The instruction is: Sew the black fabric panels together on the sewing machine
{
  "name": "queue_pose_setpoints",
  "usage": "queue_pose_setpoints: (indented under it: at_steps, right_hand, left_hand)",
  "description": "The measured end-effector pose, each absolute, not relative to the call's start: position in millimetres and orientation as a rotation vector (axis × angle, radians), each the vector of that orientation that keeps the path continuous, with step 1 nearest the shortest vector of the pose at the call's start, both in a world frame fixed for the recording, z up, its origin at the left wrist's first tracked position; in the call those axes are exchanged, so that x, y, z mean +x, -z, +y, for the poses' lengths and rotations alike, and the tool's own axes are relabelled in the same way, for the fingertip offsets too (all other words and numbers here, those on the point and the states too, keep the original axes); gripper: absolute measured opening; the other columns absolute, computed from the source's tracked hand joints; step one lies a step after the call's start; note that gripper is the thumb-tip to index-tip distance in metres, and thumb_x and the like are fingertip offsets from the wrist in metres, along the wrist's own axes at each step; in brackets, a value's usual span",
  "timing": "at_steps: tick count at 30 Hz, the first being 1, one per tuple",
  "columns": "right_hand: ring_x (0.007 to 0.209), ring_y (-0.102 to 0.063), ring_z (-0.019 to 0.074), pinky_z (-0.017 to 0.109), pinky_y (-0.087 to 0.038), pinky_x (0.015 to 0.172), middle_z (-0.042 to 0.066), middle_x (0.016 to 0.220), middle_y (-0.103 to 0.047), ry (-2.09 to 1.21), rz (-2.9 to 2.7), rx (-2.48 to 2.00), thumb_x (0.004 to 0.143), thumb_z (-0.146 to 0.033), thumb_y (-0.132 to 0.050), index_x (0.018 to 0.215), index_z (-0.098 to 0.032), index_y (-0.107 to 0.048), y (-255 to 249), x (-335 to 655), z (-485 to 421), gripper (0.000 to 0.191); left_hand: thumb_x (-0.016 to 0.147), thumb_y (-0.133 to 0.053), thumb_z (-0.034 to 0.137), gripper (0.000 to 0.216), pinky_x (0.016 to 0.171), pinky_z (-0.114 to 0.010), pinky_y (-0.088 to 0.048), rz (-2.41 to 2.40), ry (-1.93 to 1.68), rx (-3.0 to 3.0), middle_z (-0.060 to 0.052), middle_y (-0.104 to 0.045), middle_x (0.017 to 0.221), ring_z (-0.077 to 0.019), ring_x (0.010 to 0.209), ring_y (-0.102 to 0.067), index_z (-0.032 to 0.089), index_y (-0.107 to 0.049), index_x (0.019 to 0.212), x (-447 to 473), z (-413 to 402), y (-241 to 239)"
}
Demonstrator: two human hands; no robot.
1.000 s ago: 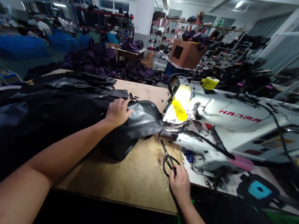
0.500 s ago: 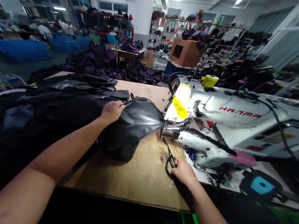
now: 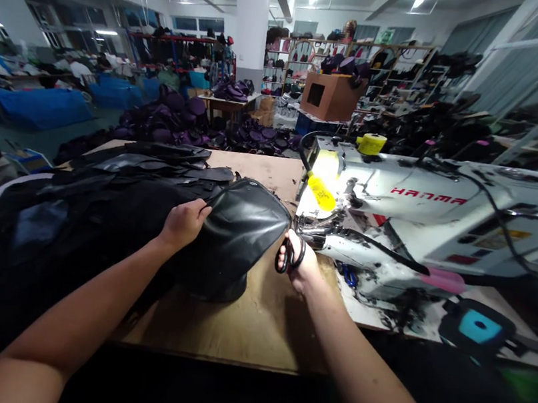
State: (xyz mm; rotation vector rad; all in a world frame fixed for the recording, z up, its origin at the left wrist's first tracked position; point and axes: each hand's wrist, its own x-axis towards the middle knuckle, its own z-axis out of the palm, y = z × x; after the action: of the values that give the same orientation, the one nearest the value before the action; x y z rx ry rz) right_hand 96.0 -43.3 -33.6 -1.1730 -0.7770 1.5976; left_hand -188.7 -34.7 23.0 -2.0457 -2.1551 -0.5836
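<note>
A black sheet is lying between the left hand, fingers pinching its edge, and the right hand, fingers gripping scissors nearer the sewing machine

Black panel — glossy, smooth, leather-like | table — scuffed wood | machine: painted metal | carton: matt cardboard

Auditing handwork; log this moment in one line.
left hand: gripping glossy black sheet | right hand: holding black loop-handled scissors | white sewing machine: right of sheet
</note>
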Motion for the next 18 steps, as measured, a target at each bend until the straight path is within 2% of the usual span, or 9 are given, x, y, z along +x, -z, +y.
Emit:
queue_pose_setpoints:
  at_steps: [2,4,6,10,11,13,15,18]
  right_hand:
    - [0.044,-0.039,0.0089,0.022,-0.036,0.042,-0.007,0.058,-0.048,-1.494,-0.877,-1.198,0.082,-0.06,-0.065,0.084,-0.023,-0.049,36,97,-38,0.04]
    - [0.05,-0.048,0.0117,0.024,-0.041,0.048,-0.004,0.064,-0.055,-1.266,-1.154,-1.312,0.084,-0.057,-0.063,0.087,-0.022,-0.055,56,110,-45,0.036]
    - [0.068,-0.061,0.018,0.028,-0.048,0.062,0.002,0.078,-0.067,-0.93,-1.486,-1.48,0.081,-0.05,-0.067,0.099,-0.022,-0.063,88,131,-61,0.034]
    - [0.078,-0.069,0.0251,0.033,-0.048,0.068,0.008,0.088,-0.074,-0.46,-1.798,-1.802,0.086,-0.044,-0.057,0.118,-0.021,-0.067,154,171,-92,0.041]
    - [0.079,-0.07,0.0262,0.034,-0.049,0.068,0.009,0.091,-0.075,-0.38,-1.85,-1.816,0.086,-0.046,-0.056,0.12,-0.021,-0.067,165,176,-97,0.043]
    - [0.078,-0.071,0.0282,0.036,-0.049,0.067,0.01,0.092,-0.076,-0.276,-1.896,-1.827,0.087,-0.049,-0.055,0.122,-0.022,-0.068,178,181,-101,0.046]
    - [0.075,-0.072,0.0303,0.038,-0.049,0.065,0.01,0.09,-0.076,-0.23,-1.876,-1.839,0.086,-0.051,-0.054,0.12,-0.023,-0.069,182,180,-101,0.047]
    - [0.072,-0.071,0.0327,0.041,-0.049,0.06,0.011,0.086,-0.076,-0.226,-1.805,-1.86,0.084,-0.058,-0.054,0.116,-0.024,-0.069,186,181,-100,0.049]
  left_hand:
    - [0.097,-0.044,0.04,0.028,0.067,-0.032,-0.04,-2.184,0.625,-2.109,-0.006,-0.071,0.082,-0.0242,0.078,-0.066,0.024,-0.061,0.082,-194,-42,-33]
    - [0.095,-0.045,0.043,0.032,0.062,-0.03,-0.039,-2.209,0.676,-2.271,-0.003,-0.065,0.071,-0.0208,0.068,-0.06,0.024,-0.056,0.073,-203,-49,-48]
    - [0.092,-0.046,0.046,0.036,0.058,-0.029,-0.037,-2.221,0.633,-2.52,-0.001,-0.059,0.064,-0.018,0.061,-0.054,0.023,-0.05,0.064,-211,-54,-66]
    - [0.084,-0.058,0.036,0.033,0.058,-0.03,-0.037,-2.187,0.085,-2.889,0.0,-0.054,0.057,-0.0165,0.058,-0.05,0.021,-0.051,0.055,-219,-34,-103]
    - [0.084,-0.059,0.032,0.031,0.06,-0.03,-0.038,-2.199,0.086,-2.825,0.0,-0.056,0.058,-0.0168,0.06,-0.053,0.02,-0.053,0.055,-219,-23,-111]
    - [0.09,-0.056,0.029,0.028,0.069,-0.03,-0.043,-2.229,0.496,-2.465,-0.002,-0.063,0.067,-0.0185,0.071,-0.059,0.018,-0.061,0.065,-219,2,-122]
    - [0.102,-0.043,0.032,0.033,0.082,-0.032,-0.047,-2.128,1.093,-1.969,-0.006,-0.07,0.085,-0.0201,0.09,-0.063,0.016,-0.067,0.088,-216,18,-119]
    - [0.11,-0.021,0.032,0.044,0.096,-0.035,-0.049,-1.918,1.617,-1.526,-0.012,-0.068,0.111,-0.0193,0.109,-0.062,0.015,-0.06,0.12,-204,5,-76]
